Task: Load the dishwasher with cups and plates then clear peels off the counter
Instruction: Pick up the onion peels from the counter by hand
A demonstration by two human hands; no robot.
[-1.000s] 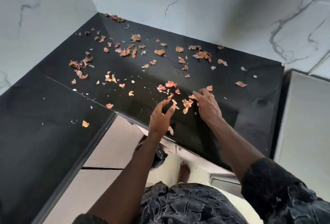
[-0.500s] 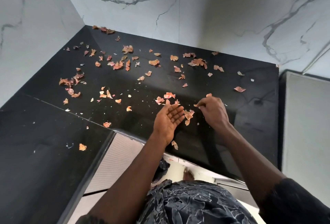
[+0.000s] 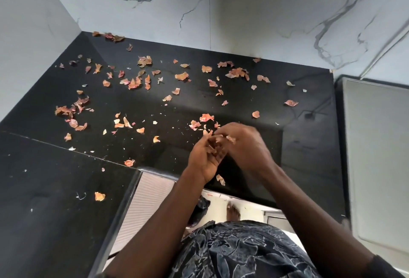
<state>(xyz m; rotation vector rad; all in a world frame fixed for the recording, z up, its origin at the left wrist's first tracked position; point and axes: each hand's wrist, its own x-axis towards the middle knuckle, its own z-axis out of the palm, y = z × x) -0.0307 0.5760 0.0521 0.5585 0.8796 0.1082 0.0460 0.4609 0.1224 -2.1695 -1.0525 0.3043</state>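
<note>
Orange-pink onion peels (image 3: 135, 84) lie scattered over the black L-shaped counter (image 3: 298, 156). My left hand (image 3: 204, 158) is cupped palm up above the counter's front part, with a few peels (image 3: 213, 144) in it. My right hand (image 3: 245, 144) is pressed against the left palm, fingers pinched on peels as it meets the cupped hand. One peel (image 3: 220, 179) lies on the counter just below my left wrist. No cups, plates or dishwasher are in view.
White marble walls (image 3: 265, 12) close the counter at the back and left. A grey appliance top (image 3: 376, 156) adjoins the counter on the right. Ribbed cabinet fronts (image 3: 146, 202) and the floor show below the counter edge.
My right hand has moved left from the counter onto my left palm, bringing peels with it. The left hand has curled more closed around them. The view has shifted slightly.
</note>
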